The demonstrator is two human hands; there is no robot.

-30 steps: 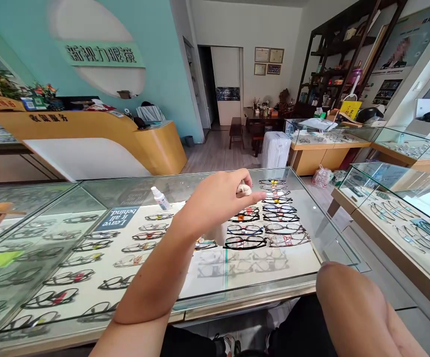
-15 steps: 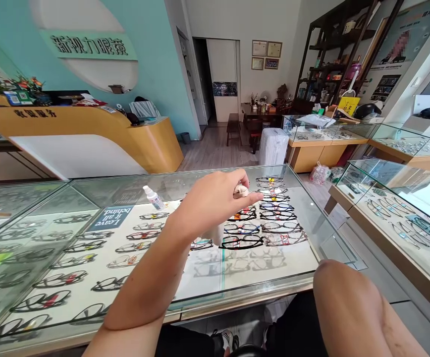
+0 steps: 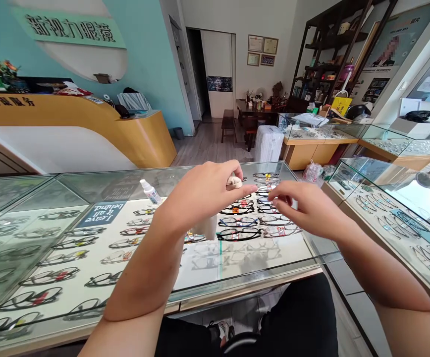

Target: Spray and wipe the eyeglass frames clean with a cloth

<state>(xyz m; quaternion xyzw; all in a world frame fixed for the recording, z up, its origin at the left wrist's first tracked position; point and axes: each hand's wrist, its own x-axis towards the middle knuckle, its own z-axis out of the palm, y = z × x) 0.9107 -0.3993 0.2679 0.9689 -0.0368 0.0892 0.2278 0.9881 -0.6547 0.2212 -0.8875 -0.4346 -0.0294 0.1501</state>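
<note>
Over the glass display counter (image 3: 196,171), my left hand (image 3: 203,191) is bent at the wrist and closed on a whitish cloth (image 3: 234,182). A bunched bit of the cloth pokes out between thumb and fingers, and its lower part (image 3: 209,227) hangs beneath the palm. My right hand (image 3: 304,206) faces it from the right, fingers loosely curled, with a small gap between thumb and forefinger. No held object can be made out there. Below both hands, rows of eyeglasses (image 3: 239,234) lie inside the counter. Beyond my left wrist stands a white spray bottle (image 3: 150,192).
More eyeglasses (image 3: 105,278) and a blue printed card (image 3: 101,213) are at the left. Another glass showcase (image 3: 386,198) stands to the right. Across the floor are a wrapped suitcase (image 3: 269,144) and a wooden reception desk (image 3: 140,141).
My right hand has risen from beside my knee to over the counter, close to my left hand. My left hand still grips the cloth. The view has shifted slightly.
</note>
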